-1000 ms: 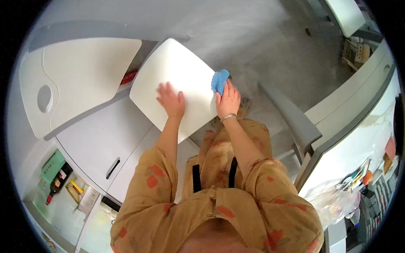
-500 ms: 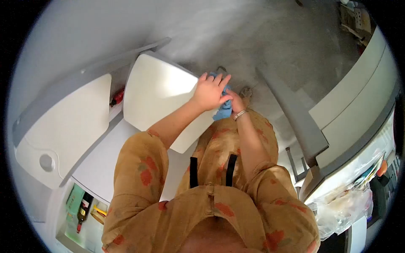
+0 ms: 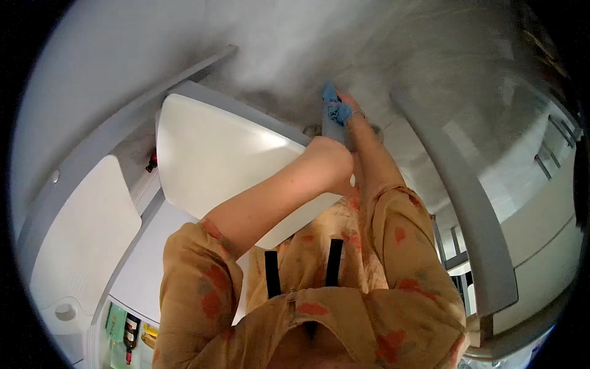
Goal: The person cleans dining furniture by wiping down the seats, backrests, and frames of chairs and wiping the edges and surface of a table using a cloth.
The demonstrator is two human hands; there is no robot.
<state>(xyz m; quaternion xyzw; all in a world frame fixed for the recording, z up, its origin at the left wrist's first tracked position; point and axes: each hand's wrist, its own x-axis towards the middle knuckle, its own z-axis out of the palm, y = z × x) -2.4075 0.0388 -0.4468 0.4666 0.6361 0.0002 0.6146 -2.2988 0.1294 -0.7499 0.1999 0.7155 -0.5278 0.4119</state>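
My right hand [image 3: 351, 106] is closed on a crumpled blue cloth [image 3: 336, 109], which rests against a narrow grey bar [image 3: 333, 129] below the white panel. Nearer to me, my left hand [image 3: 337, 158] is beside the right end of the white panel [image 3: 215, 154]; its fingers are bent away and hidden behind the back of the hand. The panel has rounded corners and a grey side edge, and lies tilted in view, partly covered by my left forearm.
A second white panel [image 3: 86, 227] with a round recess is at the left, above a white cabinet top [image 3: 144, 264]. A bottle [image 3: 131, 331] lies in an open compartment at lower left. A curved grey rail [image 3: 458, 203] runs down the right side, over the grey floor [image 3: 424, 61].
My right hand has moved forward with the blue cloth, onto the grey bar. My left hand has left the cloth and turned over nearer to me. The view has shifted and tilted.
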